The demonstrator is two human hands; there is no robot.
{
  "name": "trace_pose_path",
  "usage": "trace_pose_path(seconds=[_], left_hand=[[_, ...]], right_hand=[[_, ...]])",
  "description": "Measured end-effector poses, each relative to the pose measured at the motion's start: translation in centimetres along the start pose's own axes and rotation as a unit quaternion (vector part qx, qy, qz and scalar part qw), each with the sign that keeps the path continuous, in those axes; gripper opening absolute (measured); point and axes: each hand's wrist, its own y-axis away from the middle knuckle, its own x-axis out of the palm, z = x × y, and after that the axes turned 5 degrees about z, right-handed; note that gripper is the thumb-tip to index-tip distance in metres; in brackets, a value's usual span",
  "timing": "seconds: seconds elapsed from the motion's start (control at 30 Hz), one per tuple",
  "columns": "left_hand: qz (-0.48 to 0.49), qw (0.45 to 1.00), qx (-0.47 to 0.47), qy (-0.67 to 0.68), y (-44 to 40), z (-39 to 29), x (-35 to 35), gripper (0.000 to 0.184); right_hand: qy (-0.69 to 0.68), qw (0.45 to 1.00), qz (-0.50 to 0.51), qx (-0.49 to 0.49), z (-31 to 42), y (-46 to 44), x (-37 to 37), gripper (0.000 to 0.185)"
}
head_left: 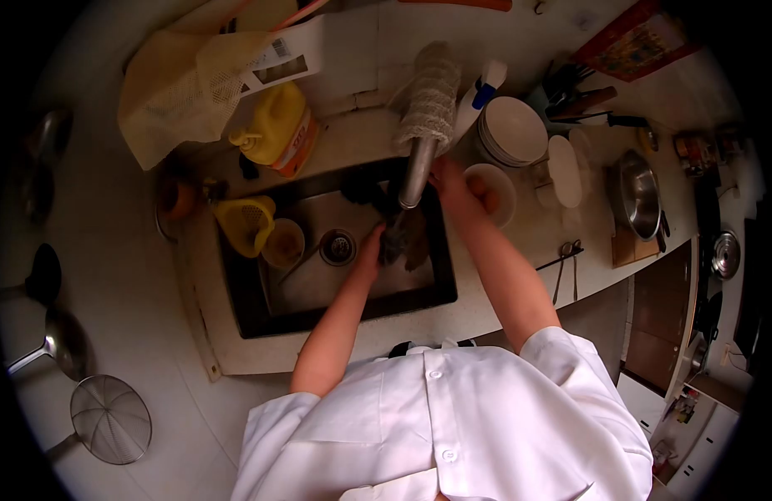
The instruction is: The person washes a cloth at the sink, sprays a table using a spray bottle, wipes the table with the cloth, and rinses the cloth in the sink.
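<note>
Over the sink, my left hand is closed on a dark, wet-looking item below the faucet. The item is too dark to make out. A cloth-like mesh wraps the upper part of the faucet. My right hand reaches behind the faucet, beside the sink's back right corner; its fingers are mostly hidden. In the sink's left part are a yellow strainer and a small bowl, left of the drain.
A yellow jug stands behind the sink. To the right are a bowl of eggs, stacked white plates, a metal basin and a knife holder. Ladles and a wire skimmer hang at left.
</note>
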Motion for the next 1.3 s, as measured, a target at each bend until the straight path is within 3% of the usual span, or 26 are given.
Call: trace_pose_path(seconds=[0.07, 0.2, 0.27, 0.33, 0.4, 0.47, 0.5, 0.57, 0.7, 0.77, 0.8, 0.87, 0.9, 0.97, 1.0, 1.07, 1.2, 1.3], left_hand=[[-0.004, 1.000, 0.015, -0.016, 0.0, 0.0, 0.0, 0.037], [-0.021, 0.999, 0.010, -0.035, -0.9, 0.3, -0.8, 0.036], [-0.060, 0.997, 0.024, -0.053, -0.2, -0.4, -0.2, 0.024], [-0.096, 0.993, 0.050, -0.044, -0.7, 0.0, -0.1, 0.030], [-0.129, 0.988, 0.077, -0.035, -0.6, -0.2, 0.3, 0.036], [-0.125, 0.991, 0.042, 0.005, 0.3, -0.6, 1.1, 0.028], [-0.128, 0.991, 0.041, 0.006, 0.4, -0.1, 1.0, 0.028], [-0.078, 0.996, 0.017, 0.033, 0.2, 0.3, 0.9, 0.032], [-0.117, 0.985, -0.015, -0.123, 1.6, -0.4, 1.3, 0.049], [-0.026, 0.995, 0.061, -0.069, 1.1, 0.4, -0.1, 0.046], [-0.027, 0.995, 0.061, -0.069, 1.8, 0.3, 0.0, 0.046], [-0.165, 0.985, 0.002, -0.049, 4.2, -0.6, 0.9, 0.060], [-0.166, 0.985, 0.002, -0.049, 4.9, -1.0, 1.4, 0.060], [-0.103, 0.983, -0.112, 0.107, 5.9, -1.5, 1.9, 0.067], [-0.102, 0.983, -0.112, 0.107, 5.8, -1.4, 1.9, 0.067], [0.097, 0.959, -0.131, 0.232, 5.2, -1.0, 1.8, 0.058], [0.000, 0.972, -0.124, 0.198, 2.7, 0.4, 0.4, 0.052], [-0.072, 0.988, -0.102, 0.090, 2.7, 0.4, 0.6, 0.050]], right_hand=[[0.013, 0.999, -0.039, -0.035, 1.9, 0.8, 1.1, 0.038], [0.036, 0.997, -0.065, 0.003, 3.8, 1.5, 2.0, 0.037], [0.076, 0.997, -0.020, 0.001, 2.7, 2.5, 1.5, 0.036], [0.198, 0.978, 0.052, -0.028, -0.8, 5.9, 1.4, 0.039], [0.236, 0.966, 0.102, -0.016, -7.1, 7.2, 2.0, 0.050], [0.213, 0.963, 0.021, 0.166, -7.6, 10.3, 4.6, 0.058], [0.213, 0.962, 0.022, 0.169, -8.5, 10.4, 5.0, 0.058], [0.262, 0.964, -0.034, -0.037, -10.3, 10.1, 5.1, 0.056], [0.332, 0.935, -0.093, -0.087, -10.6, 9.6, 4.6, 0.052], [0.375, 0.911, -0.148, -0.082, -10.1, 8.4, 3.2, 0.043], [0.375, 0.912, -0.148, -0.082, -9.6, 8.3, 2.7, 0.043], [0.352, 0.915, -0.171, -0.098, -8.6, 8.4, 2.2, 0.039], [0.352, 0.915, -0.171, -0.099, -9.2, 8.2, 2.2, 0.039], [0.371, 0.894, -0.219, -0.121, -11.0, 7.5, 2.1, 0.042], [0.371, 0.894, -0.219, -0.121, -10.9, 8.1, 2.6, 0.042], [0.427, 0.894, -0.110, -0.079, -10.2, 10.4, 3.9, 0.041], [0.518, 0.834, -0.006, -0.188, -10.1, 12.2, 5.2, 0.039], [0.562, 0.815, 0.026, -0.141, -9.5, 12.3, 5.2, 0.030]])
